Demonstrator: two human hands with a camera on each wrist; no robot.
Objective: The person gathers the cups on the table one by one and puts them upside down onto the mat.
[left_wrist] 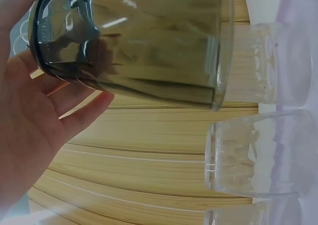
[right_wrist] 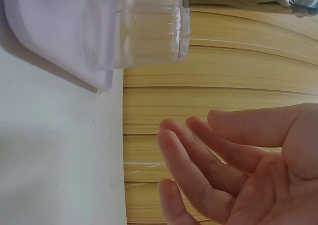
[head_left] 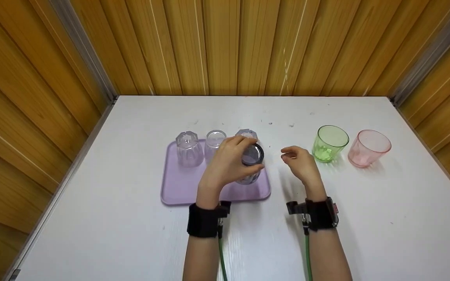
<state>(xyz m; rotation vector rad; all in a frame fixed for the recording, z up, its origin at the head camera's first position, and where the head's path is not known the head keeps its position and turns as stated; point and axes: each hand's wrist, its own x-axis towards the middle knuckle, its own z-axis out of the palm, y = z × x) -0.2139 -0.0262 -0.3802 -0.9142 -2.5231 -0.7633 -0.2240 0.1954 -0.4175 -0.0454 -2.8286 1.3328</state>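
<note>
My left hand (head_left: pixel 227 162) grips a dark grey tinted glass (left_wrist: pixel 154 46) around its thick base. The glass is upside down, its rim towards the light purple tray (head_left: pixel 182 191) and apart from it in the left wrist view. On the tray's back part stand three clear glasses, also bottom up: a left one (head_left: pixel 189 152), a middle one (head_left: pixel 214 142) and a right one (head_left: pixel 246 134) partly behind my left hand. My right hand (head_left: pixel 303 164) hovers right of the tray with loosely bent fingers (right_wrist: pixel 181 155) and holds nothing.
A green glass (head_left: pixel 329 144) and a pink glass (head_left: pixel 368 149) stand upright on the white table (head_left: pixel 111 164), right of my right hand. Wood-patterned panels (head_left: pixel 221 47) close off the back and both sides. A green cable (head_left: pixel 223 259) runs from each wrist strap.
</note>
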